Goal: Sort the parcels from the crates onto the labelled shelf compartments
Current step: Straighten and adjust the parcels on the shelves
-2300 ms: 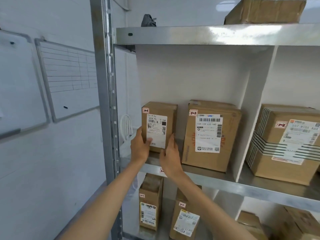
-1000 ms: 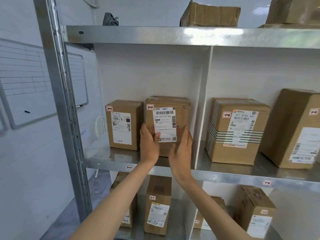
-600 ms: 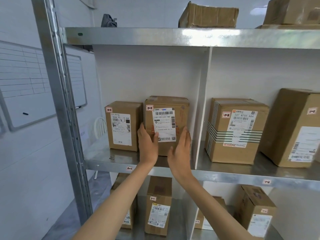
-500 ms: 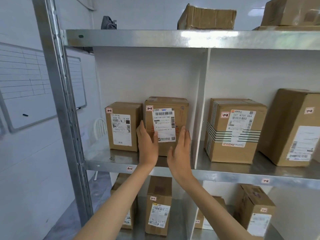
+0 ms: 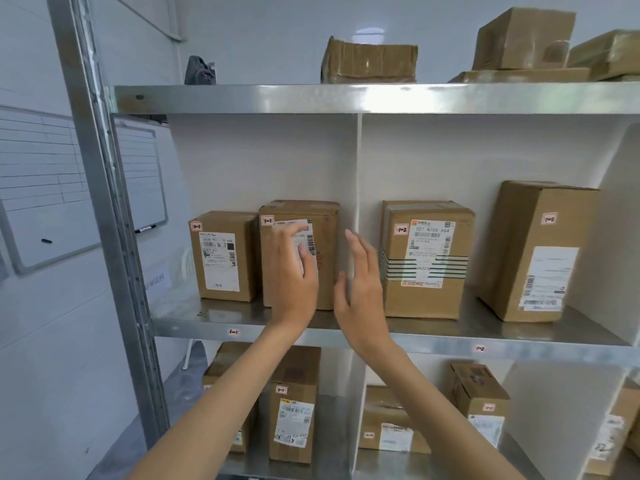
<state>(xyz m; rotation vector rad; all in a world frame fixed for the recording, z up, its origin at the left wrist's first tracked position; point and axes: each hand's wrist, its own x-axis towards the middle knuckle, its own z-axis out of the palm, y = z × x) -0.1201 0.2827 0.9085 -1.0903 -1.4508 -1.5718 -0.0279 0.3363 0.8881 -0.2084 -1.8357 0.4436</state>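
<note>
Parcel (image 5: 327,261) stands upright on shelf (image 5: 180,318), compartment 1-1, just beside a smaller parcel (image 5: 221,258). My left hand (image 5: 294,278): fingers straight over its label, gripping nothing. My right hand (image 5: 363,292): flat and loose by its right edge. Contact unclear.

On the left wall (image 5: 52,323) hang a large whiteboard (image 5: 41,188) and a smaller whiteboard (image 5: 142,174) holding a marker (image 5: 145,229).
</note>
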